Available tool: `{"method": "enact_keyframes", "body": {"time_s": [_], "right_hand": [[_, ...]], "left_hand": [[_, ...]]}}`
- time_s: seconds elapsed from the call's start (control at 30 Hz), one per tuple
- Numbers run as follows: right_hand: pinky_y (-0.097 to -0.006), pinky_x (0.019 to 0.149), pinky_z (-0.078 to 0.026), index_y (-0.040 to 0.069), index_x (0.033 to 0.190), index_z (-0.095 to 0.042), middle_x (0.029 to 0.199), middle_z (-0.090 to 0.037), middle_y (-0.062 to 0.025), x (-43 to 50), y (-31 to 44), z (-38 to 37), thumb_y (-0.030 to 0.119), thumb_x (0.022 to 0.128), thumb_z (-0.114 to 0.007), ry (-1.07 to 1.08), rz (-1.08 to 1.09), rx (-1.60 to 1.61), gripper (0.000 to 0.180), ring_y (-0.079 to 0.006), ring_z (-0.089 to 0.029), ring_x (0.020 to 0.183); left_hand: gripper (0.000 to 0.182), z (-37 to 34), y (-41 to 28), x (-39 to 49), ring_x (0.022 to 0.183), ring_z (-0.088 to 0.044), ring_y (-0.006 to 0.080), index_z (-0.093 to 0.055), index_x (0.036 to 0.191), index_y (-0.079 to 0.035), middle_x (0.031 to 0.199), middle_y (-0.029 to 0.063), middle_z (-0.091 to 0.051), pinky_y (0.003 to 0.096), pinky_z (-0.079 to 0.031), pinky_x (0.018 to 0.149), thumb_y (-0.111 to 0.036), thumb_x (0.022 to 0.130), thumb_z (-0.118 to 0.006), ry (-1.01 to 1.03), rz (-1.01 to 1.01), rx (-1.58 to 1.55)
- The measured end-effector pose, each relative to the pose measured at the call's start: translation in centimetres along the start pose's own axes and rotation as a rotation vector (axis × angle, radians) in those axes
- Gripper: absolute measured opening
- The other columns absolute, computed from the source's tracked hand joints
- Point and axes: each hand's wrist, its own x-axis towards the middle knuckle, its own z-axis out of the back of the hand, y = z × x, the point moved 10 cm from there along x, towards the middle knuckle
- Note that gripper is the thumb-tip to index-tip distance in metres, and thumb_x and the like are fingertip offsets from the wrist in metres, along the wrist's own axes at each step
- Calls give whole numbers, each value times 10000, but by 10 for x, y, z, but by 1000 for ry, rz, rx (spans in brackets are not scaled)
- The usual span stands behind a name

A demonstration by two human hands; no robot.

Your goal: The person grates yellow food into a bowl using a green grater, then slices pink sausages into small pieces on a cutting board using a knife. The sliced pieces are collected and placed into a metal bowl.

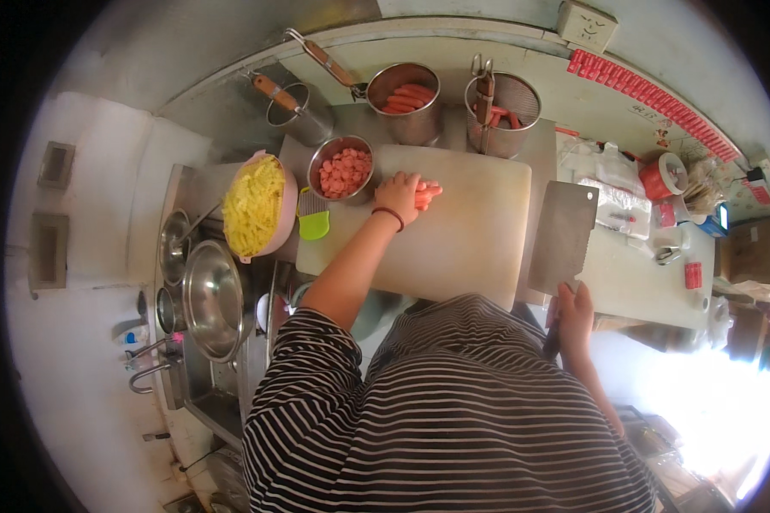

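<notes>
On the white cutting board, my left hand grips several pink sausages near the board's upper left part. Close beside that hand stands a steel bowl of sliced sausage. My right hand holds a cleaver by its handle, the broad blade pointing away from me, right of the board. A green-handled crinkle cutter lies at the board's left edge. Behind the board, one steel strainer and a mesh strainer contain whole sausages.
A pink basin of yellow crinkle-cut pieces stands on the left, near a large steel bowl and a sink. An empty strainer is at the back left. Plastic bags and a red-and-white tub are on the right.
</notes>
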Motion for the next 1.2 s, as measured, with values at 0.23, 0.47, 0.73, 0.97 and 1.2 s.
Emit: {"method": "enact_keyframes", "body": {"time_s": [0.23, 0.47, 0.73, 0.97, 1.2], "right_hand": [[-231, 422, -370, 39, 970, -547, 637, -552, -27, -17, 3, -21, 157, 1039, -567, 0, 75, -14, 138, -96, -486, 452], [-227, 419, -362, 44, 949, -538, 635, -547, -25, -30, 4, -24, 161, 1040, -564, -67, 62, -45, 150, -89, -476, 449], [-228, 422, -365, 49, 924, -513, 639, -545, -32, -29, 2, -24, 154, 1032, -579, -87, 84, -20, 164, -94, -476, 450], [-234, 425, -362, 48, 917, -513, 639, -544, -31, -16, 2, -27, 161, 1035, -571, -73, 61, -66, 174, -92, -475, 458], [-241, 433, -373, 39, 944, -541, 631, -550, -24, 4, 3, -46, 191, 1031, -575, 64, 19, -69, 178, -96, -492, 458]], "left_hand": [[1040, -9, -23, -83, 1491, -227, 458, -246, 1583, -54, 1609, 262, -246, 653, -177, 1174, -455, 784, -777, -467, -172, -62], [1193, -19, -1, -37, 1540, -117, 426, -203, 1599, -35, 1660, 247, -134, 625, -92, 1215, -638, 739, -769, -424, -189, -94], [872, -3, -11, -86, 1278, -472, 333, -441, 1446, -85, 1417, 146, -477, 543, -365, 1045, -360, 735, -865, -566, -376, -218], [719, -17, 6, -80, 1050, -560, 284, -531, 1313, -111, 1183, 64, -563, 437, -457, 884, -322, 712, -865, -364, -258, -184], [890, -14, -21, -94, 1028, -574, 321, -429, 1453, -19, 1197, 106, -568, 428, -480, 869, -330, 732, -848, -434, -293, -51]]}}
